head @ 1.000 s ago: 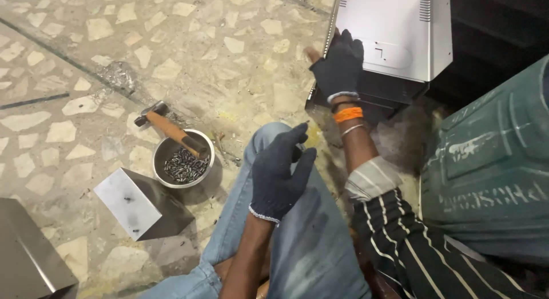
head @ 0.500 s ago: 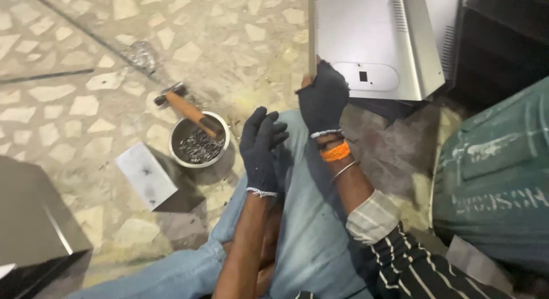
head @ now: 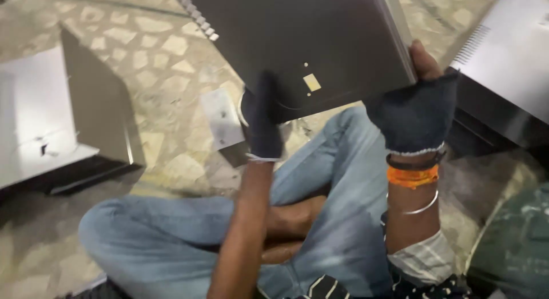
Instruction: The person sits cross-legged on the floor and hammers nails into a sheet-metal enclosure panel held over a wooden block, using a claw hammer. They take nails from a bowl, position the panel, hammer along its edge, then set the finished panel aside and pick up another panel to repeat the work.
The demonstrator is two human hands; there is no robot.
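A grey sheet-metal cover panel (head: 303, 42) with a slotted edge and small square cut-outs is lifted above my lap, tilted toward me. My right hand (head: 414, 113), in a dark fingerless glove with orange and metal bangles on the wrist, grips its right edge. My left hand (head: 263, 124), also gloved, holds its lower left edge from below. I sit cross-legged on the floor in blue jeans (head: 337, 219). The bowl and hammer seen before are hidden behind the panel.
A folded metal casing (head: 51, 122) lies on the stone-chip floor at left. Another metal casing (head: 503, 76) stands at right. A small grey metal piece (head: 223, 119) lies by my left hand. A dark green sack (head: 514, 247) sits at lower right.
The panel has come off the stack at right and now hangs over my lap. My left hand has risen from my knee onto it. The view swung left.
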